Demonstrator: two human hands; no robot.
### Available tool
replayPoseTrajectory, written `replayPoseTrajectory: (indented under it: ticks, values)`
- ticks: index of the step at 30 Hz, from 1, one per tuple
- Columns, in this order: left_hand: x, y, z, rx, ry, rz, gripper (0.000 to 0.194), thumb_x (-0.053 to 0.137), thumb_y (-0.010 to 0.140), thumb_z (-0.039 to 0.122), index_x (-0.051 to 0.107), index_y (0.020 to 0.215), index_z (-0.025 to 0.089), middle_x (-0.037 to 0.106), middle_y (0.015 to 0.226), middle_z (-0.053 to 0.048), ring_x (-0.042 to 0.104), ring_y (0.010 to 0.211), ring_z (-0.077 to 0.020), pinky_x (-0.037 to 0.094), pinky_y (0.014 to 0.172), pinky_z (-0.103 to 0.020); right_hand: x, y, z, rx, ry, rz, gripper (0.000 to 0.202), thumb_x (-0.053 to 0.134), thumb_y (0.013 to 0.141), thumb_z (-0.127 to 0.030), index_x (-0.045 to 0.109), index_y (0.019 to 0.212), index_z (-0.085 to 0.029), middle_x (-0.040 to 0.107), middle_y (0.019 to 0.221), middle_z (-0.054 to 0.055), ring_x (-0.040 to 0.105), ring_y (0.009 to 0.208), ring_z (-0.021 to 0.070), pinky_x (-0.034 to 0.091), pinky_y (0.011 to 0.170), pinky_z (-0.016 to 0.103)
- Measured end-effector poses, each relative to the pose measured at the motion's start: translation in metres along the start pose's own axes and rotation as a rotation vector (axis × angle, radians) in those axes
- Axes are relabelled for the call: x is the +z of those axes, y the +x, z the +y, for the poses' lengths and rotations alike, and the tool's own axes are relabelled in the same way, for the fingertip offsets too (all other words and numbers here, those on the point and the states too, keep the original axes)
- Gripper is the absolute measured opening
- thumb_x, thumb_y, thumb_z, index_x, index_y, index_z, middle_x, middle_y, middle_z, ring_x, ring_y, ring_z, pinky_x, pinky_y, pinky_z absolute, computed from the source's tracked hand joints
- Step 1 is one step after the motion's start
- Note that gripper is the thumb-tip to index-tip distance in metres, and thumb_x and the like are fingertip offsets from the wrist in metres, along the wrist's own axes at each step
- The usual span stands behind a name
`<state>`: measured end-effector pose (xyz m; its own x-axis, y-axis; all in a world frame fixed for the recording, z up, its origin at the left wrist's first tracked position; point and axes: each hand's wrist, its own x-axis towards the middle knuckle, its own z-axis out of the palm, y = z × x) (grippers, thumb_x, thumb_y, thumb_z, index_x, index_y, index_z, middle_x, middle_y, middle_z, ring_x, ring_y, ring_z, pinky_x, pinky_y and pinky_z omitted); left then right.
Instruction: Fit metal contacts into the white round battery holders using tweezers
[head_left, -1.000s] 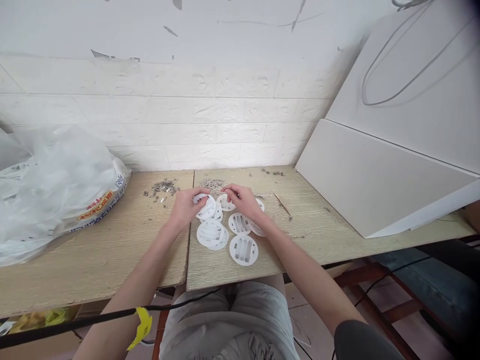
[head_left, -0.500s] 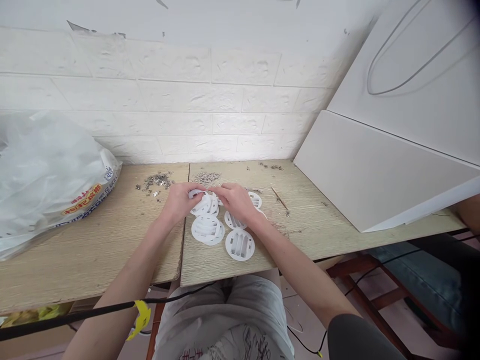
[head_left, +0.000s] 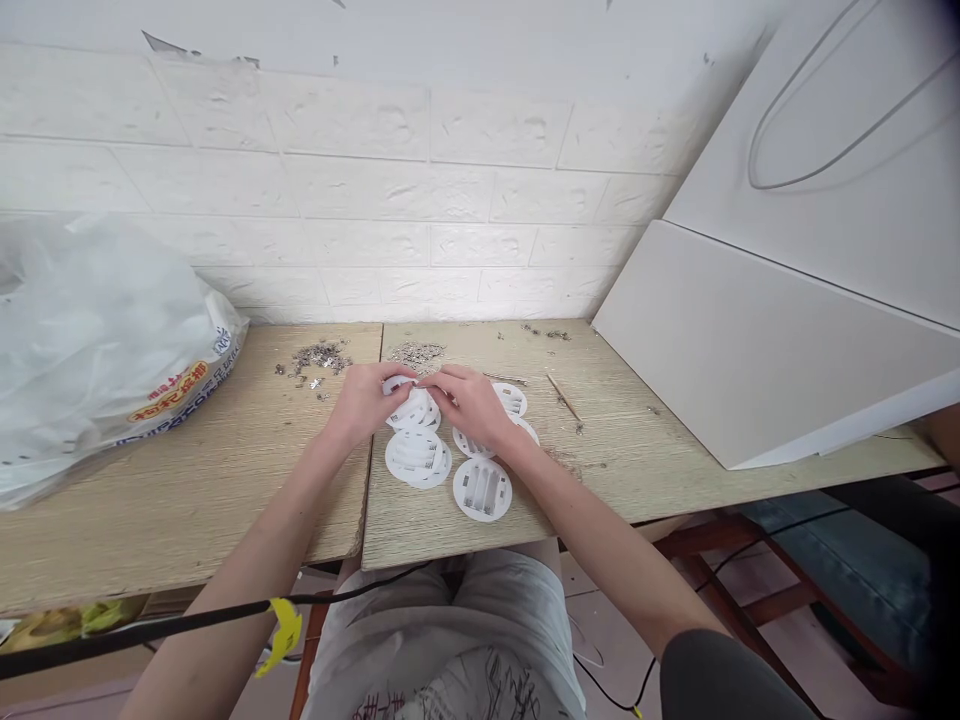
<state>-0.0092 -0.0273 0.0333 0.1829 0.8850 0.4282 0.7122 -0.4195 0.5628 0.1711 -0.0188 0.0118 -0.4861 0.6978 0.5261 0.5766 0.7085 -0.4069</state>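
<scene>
My left hand (head_left: pixel 365 402) pinches the edge of a round white plastic disc (head_left: pixel 399 384) above a small stack of similar discs. Close beside it, the fingertips of my right hand (head_left: pixel 466 403) are pressed together at the disc's right edge; what they hold is too small to make out. Nearer the front edge lie overlapping white discs (head_left: pixel 414 455) and a single disc with slots and small springs (head_left: pixel 482 490). More discs (head_left: pixel 512 400) lie partly under and behind my right hand and wrist.
Small metal parts lie in piles (head_left: pixel 319 357) (head_left: pixel 418 354) toward the wall. A thin stick (head_left: pixel 564 397) rests on the table (head_left: pixel 262 480) at right. A filled plastic bag (head_left: pixel 112 340) stands at left, a large white panel (head_left: pixel 765 350) at right. A black cable (head_left: pixel 187 624) crosses in front.
Both hands stay close together at the disc, with slight finger movement. The whole view has shifted a little, so the table's objects appear slightly further right.
</scene>
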Motion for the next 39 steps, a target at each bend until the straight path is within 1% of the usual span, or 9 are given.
replayPoseTrajectory:
  ticks: [9,14,17,19,20,23,29,33,39]
  values:
    - [0.000,-0.001,0.002,-0.003,0.018,0.003,0.022,0.055,0.076,0.026,0.072,0.087,0.019,0.071,0.073,-0.001,0.061,0.062,-0.0164,0.047,0.067,-0.028,0.003,-0.001,0.002,-0.031,-0.034,-0.015,0.029,0.043,0.091,-0.018,0.067,0.108,-0.020,0.060,0.083,0.005,0.052,0.076,0.0141,0.036,0.067,0.025]
    - [0.000,0.000,0.002,-0.016,0.022,0.004,0.022,0.056,0.075,0.025,0.073,0.088,0.018,0.071,0.074,-0.001,0.060,0.062,-0.0158,0.047,0.067,-0.027,0.003,-0.001,0.001,-0.034,-0.041,-0.045,0.030,0.044,0.091,-0.017,0.066,0.111,-0.020,0.062,0.085,0.005,0.053,0.077,0.0137,0.038,0.069,0.024]
    - [0.000,0.000,0.002,-0.023,0.009,-0.007,0.021,0.056,0.075,0.024,0.073,0.087,0.018,0.071,0.073,-0.001,0.059,0.061,-0.0146,0.046,0.066,-0.026,-0.002,-0.001,-0.001,-0.015,-0.027,-0.067,0.029,0.045,0.093,-0.026,0.066,0.112,-0.018,0.063,0.087,0.005,0.054,0.077,0.0132,0.037,0.067,0.024]
    - [-0.001,-0.001,0.003,-0.036,-0.014,-0.016,0.021,0.057,0.075,0.025,0.073,0.087,0.018,0.070,0.071,0.000,0.059,0.060,-0.0135,0.045,0.064,-0.024,-0.006,0.000,-0.003,0.023,-0.021,-0.070,0.033,0.042,0.094,-0.035,0.065,0.112,-0.019,0.065,0.087,0.005,0.056,0.077,0.0132,0.037,0.066,0.023]
    - [0.000,-0.001,0.003,-0.043,-0.026,-0.019,0.021,0.057,0.075,0.025,0.073,0.087,0.018,0.070,0.070,0.000,0.058,0.060,-0.0131,0.045,0.062,-0.024,-0.008,0.000,-0.003,0.042,-0.026,-0.070,0.035,0.040,0.095,-0.037,0.065,0.111,-0.019,0.066,0.087,0.005,0.056,0.078,0.0135,0.037,0.066,0.024]
    - [0.001,-0.001,0.002,-0.057,-0.044,-0.018,0.021,0.058,0.074,0.024,0.073,0.086,0.018,0.070,0.070,0.000,0.057,0.058,-0.0124,0.044,0.059,-0.023,-0.012,0.001,-0.004,0.079,-0.086,-0.073,0.036,0.035,0.097,-0.033,0.067,0.106,-0.019,0.068,0.087,0.005,0.058,0.079,0.0147,0.036,0.066,0.025]
    - [0.004,-0.001,-0.001,-0.045,-0.053,-0.016,0.021,0.058,0.073,0.024,0.074,0.087,0.019,0.071,0.074,0.000,0.059,0.062,-0.0131,0.046,0.061,-0.022,-0.009,0.001,-0.003,0.051,-0.227,-0.065,0.028,0.042,0.094,-0.028,0.068,0.104,-0.022,0.070,0.090,0.005,0.059,0.083,0.0169,0.035,0.074,0.028]
    - [0.004,-0.001,0.000,-0.050,-0.045,-0.016,0.022,0.058,0.073,0.024,0.074,0.087,0.019,0.072,0.077,0.000,0.060,0.064,-0.0139,0.047,0.064,-0.023,-0.009,0.001,-0.002,0.051,-0.265,-0.058,0.027,0.043,0.094,-0.027,0.069,0.102,-0.021,0.069,0.085,0.004,0.058,0.080,0.0167,0.033,0.072,0.028]
    - [0.004,-0.002,-0.001,-0.048,-0.039,-0.019,0.023,0.057,0.074,0.026,0.074,0.087,0.018,0.072,0.077,-0.001,0.059,0.063,-0.0147,0.046,0.062,-0.024,-0.008,0.001,-0.002,0.044,-0.278,-0.076,0.028,0.043,0.094,-0.028,0.069,0.101,-0.021,0.069,0.082,0.004,0.057,0.079,0.0161,0.032,0.071,0.028]
